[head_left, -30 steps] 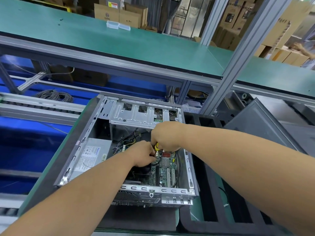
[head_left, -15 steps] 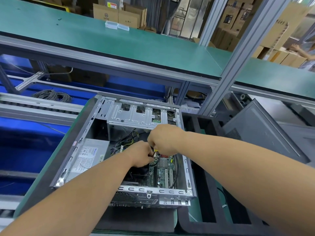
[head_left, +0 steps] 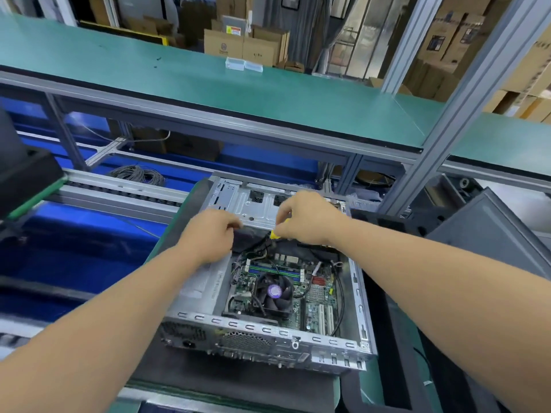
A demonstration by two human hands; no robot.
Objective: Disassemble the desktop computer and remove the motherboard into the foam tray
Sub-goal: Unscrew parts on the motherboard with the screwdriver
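Grey sheet-metal walls frame the open desktop computer case [head_left: 269, 335], which lies on its side on a green bench mat [head_left: 179, 222]. Inside it, the green motherboard [head_left: 316, 305] is seated on the case floor, with a black CPU fan [head_left: 272, 292] near its middle and black cables [head_left: 259, 248] bunched at its far edge. The right hand [head_left: 304, 217] hovers over that far edge, below the silver drive cage [head_left: 253, 207], its fingers curled and pinching a small yellow connector [head_left: 275, 233]. The left hand [head_left: 208, 234] sits just beside it over the power supply [head_left: 205, 281], fingers curled under; whether they grip anything cannot be told. Black foam tray [head_left: 384, 323] lies right of the case, touching its side. A dark side panel [head_left: 489, 234] leans further right.
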